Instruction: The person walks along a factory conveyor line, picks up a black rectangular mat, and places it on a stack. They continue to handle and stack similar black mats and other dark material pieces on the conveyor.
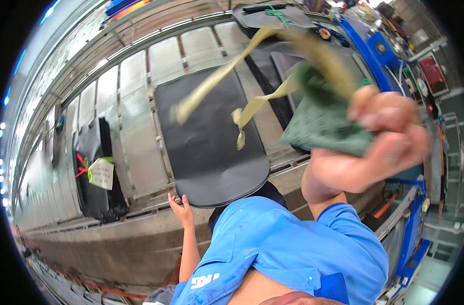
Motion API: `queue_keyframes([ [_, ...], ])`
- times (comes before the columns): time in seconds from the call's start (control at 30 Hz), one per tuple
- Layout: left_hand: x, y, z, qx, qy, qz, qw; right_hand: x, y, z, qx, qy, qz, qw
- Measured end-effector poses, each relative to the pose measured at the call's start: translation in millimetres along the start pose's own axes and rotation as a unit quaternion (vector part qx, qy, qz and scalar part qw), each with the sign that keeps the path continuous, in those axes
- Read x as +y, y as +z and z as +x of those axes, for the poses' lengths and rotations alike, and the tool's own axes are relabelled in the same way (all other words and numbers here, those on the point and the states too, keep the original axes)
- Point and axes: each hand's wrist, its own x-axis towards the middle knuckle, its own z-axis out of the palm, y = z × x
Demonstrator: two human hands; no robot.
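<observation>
My right hand (388,137) is raised at the right, its fingers curled on a green fabric piece (329,122) with small holes or dark marks. Pale yellow straps (256,106) trail from the fabric and swing in the air, partly blurred. Below them lies a stack of black flexible sheets (213,141) with a rounded near end, which overhangs the near edge of the slatted conveyor. My left hand (184,211) is beside the stack's near left corner, fingers spread and holding nothing. Whether it touches the sheets I cannot tell.
The metal slat conveyor (134,91) runs across before me. Left on it, a black bundle (96,171) carries a handwritten tag and red and green ties. More black sheets (274,19) lie at the far right, near a tape roll (324,33) and a blue machine frame (373,49).
</observation>
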Motion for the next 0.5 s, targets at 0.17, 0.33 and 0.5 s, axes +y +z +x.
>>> queue_keyframes([
  [0.17,-24.0,-13.1,-7.5,0.063,0.002,-0.011,0.998,17.5,17.4,19.8,0.070,-0.042,0.079,0.994],
  [0.33,-44.2,-9.4,-52.2,0.045,-0.155,-0.135,0.978,93.7,13.6,-126.8,-0.229,0.207,-0.106,0.945],
  [0.5,-32.9,-13.4,-122.5,-0.154,-0.220,-0.104,0.958,52.2,-131.7,-264.5,-0.277,0.451,-0.184,0.828],
])
